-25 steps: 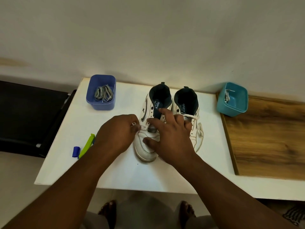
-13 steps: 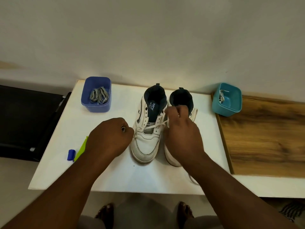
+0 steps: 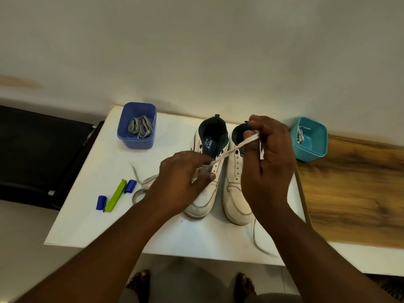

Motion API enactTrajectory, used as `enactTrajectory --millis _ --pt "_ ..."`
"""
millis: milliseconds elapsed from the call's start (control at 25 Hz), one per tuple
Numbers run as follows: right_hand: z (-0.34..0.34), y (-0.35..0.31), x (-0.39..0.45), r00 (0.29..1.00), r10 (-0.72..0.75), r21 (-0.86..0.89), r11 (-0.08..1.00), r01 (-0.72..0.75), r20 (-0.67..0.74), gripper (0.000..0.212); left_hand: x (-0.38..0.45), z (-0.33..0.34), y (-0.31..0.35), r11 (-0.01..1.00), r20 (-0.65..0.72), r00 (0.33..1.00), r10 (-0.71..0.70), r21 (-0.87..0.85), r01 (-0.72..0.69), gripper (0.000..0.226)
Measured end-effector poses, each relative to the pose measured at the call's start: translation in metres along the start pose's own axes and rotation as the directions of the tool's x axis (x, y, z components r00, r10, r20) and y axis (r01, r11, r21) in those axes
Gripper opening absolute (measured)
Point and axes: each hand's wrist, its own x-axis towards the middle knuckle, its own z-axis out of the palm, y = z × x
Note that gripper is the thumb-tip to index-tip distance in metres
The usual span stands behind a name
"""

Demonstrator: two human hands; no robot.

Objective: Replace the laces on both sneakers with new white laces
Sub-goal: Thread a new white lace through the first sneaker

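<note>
Two white sneakers sit side by side in the middle of the frame on a white table [image 3: 91, 206], toes pointing toward the bottom edge. The left sneaker [image 3: 206, 193] has a dark lining with some printed text on the insole; the right sneaker [image 3: 235, 193] is just beside it, close enough that they look like they're touching, and its eyelets show bare.

A white lace [image 3: 231, 150] is stretched tight on a diagonal between both hands. The right hand [image 3: 267, 162] is up over the right sneaker's opening, fingers pinched closed on the lace's upper end. The left hand [image 3: 181, 184] is lower, over the left sneaker's eyelet rows, thumb and fingers closed on the lace's lower end. The hands are apart, joined only by that lace.

A loose lace end trails off the table's near edge at lower right, and another bit curls on the table to the left of the left hand.

Upper left of the table: a blue bin [image 3: 136, 139] with a bundle of grey laces [image 3: 140, 127] in it. Right of the shoes, a teal bin [image 3: 312, 149] with some white lace inside, sitting by the edge of a wooden surface [image 3: 354, 193]. Left of centre there's a green clip [image 3: 115, 195] with two small blue pieces beside it.
</note>
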Motion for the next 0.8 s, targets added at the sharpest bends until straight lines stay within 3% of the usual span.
enactTrajectory --millis 80,200,280,320,360,440,520,600,640,720,760,800 --pt "-0.002 -0.002 0.003 0.999 -0.021 0.017 1.000 0.021 -0.037 0.017 -0.001 0.000 -0.003 1.000 0.007 1.000 -0.007 0.023 0.006 0.016" --pt "-0.001 0.005 0.005 0.998 0.040 0.026 0.999 -0.039 -0.051 0.021 -0.002 -0.003 -0.006 0.995 0.001 0.997 -0.071 0.068 0.071 0.018" --pt "0.004 0.007 0.001 0.997 0.056 0.133 0.989 -0.063 0.055 0.030 -0.001 -0.005 0.004 0.981 0.042 0.992 -0.115 -0.152 0.120 0.026" --pt "0.007 0.005 -0.002 0.985 0.022 0.231 0.971 -0.061 0.169 0.030 -0.001 -0.009 0.013 0.890 0.095 0.977 -0.189 -0.404 0.211 0.029" --pt "0.009 0.002 -0.007 0.948 -0.048 0.326 0.944 -0.060 0.313 0.028 0.001 -0.015 0.021 0.695 0.179 0.948 -0.263 -0.647 0.315 0.032" --pt "0.011 -0.003 -0.020 0.778 -0.212 0.413 0.908 -0.067 0.592 0.025 0.005 -0.027 0.025 0.290 0.348 0.887 -0.304 -0.853 0.434 0.054" --pt "0.010 -0.005 -0.028 0.586 -0.279 0.405 0.909 -0.093 0.761 0.022 0.007 -0.033 0.019 0.197 0.338 0.888 -0.313 -0.891 0.409 0.054" --pt "0.009 -0.002 -0.032 0.498 -0.266 0.372 0.920 -0.125 0.825 0.021 0.010 -0.035 0.014 0.173 0.218 0.898 -0.383 -0.938 0.301 0.027" --pt "0.009 -0.002 -0.033 0.518 -0.225 0.342 0.929 -0.142 0.825 0.019 0.011 -0.036 0.013 0.174 0.156 0.897 -0.413 -0.954 0.246 0.021" --pt "0.015 0.002 -0.033 0.668 -0.004 0.172 0.967 -0.186 0.744 0.020 0.012 -0.038 0.014 0.268 0.063 0.910 -0.411 -0.945 0.186 0.022" --pt "0.018 0.005 -0.033 0.737 0.134 0.040 0.976 -0.213 0.662 0.030 0.012 -0.037 0.015 0.333 0.047 0.925 -0.378 -0.925 0.183 0.024" --pt "0.020 0.010 -0.031 0.751 0.240 -0.099 0.968 -0.228 0.615 0.041 0.011 -0.037 0.016 0.382 0.052 0.939 -0.340 -0.905 0.189 0.026"
